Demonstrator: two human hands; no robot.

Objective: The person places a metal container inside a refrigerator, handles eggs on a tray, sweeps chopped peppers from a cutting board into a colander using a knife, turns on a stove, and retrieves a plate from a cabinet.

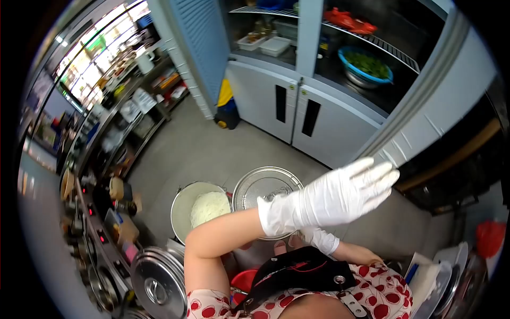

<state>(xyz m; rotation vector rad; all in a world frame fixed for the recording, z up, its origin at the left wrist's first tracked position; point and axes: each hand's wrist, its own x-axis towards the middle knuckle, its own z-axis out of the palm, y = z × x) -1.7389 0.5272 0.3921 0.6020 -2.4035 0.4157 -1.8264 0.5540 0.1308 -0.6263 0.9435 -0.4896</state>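
Note:
In a white glove, my left hand (353, 191) is raised across the middle of the view, its fingers stretched out toward the right and nothing in them. Below it, my right hand (319, 239), also gloved in white, is near my apron (287, 276); its fingers are hidden. Under my left forearm stands a large pot (177, 212) holding a pale white mass (208, 206). Beside the pot is a round perforated metal tray (252, 186), partly covered by my left glove and wrist.
Metal lids (159, 282) are stacked at the lower left. A refrigerated cabinet (260, 95) stands ahead, with a blue-rimmed bowl of greens (366, 65) inside. Shelves (138, 119) and a counter line the left. A yellow and black bin (227, 106) stands by the cabinet.

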